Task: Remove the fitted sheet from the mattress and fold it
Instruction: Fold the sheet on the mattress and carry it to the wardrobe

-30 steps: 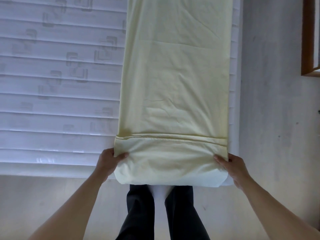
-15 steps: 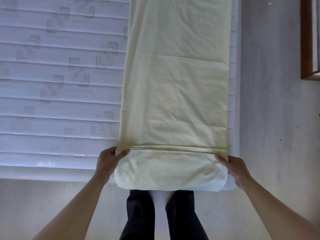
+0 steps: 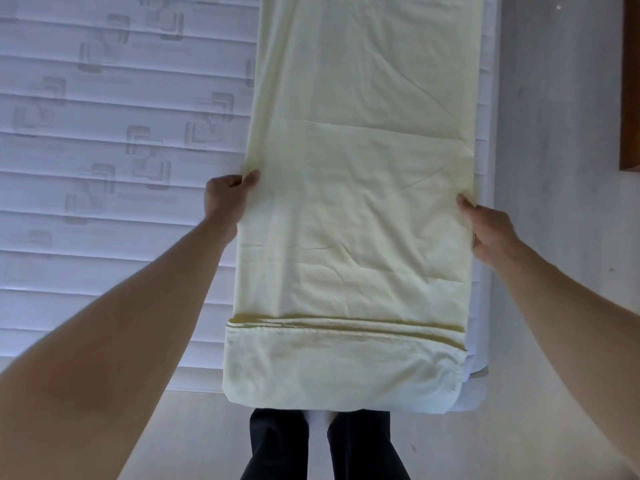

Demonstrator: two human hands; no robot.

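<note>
The pale yellow fitted sheet (image 3: 356, 188) lies as a long folded strip along the right side of the bare white mattress (image 3: 104, 168). Its near end hangs over the mattress's front edge. My left hand (image 3: 225, 199) pinches the strip's left edge partway up, thumb on top. At the strip's right edge, my right hand (image 3: 488, 230) grips the fabric with the thumb on top and the fingers underneath.
The quilted mattress top stretches to the left of the strip. Grey floor (image 3: 554, 133) runs along the right of the bed, and a brown wooden frame (image 3: 630, 81) stands at the far right. My dark trouser legs (image 3: 318, 445) stand at the mattress's front edge.
Both hands have left the strip's near end and moved farther up its sides, where they now hold the edges. The near end stays hanging over the front edge.
</note>
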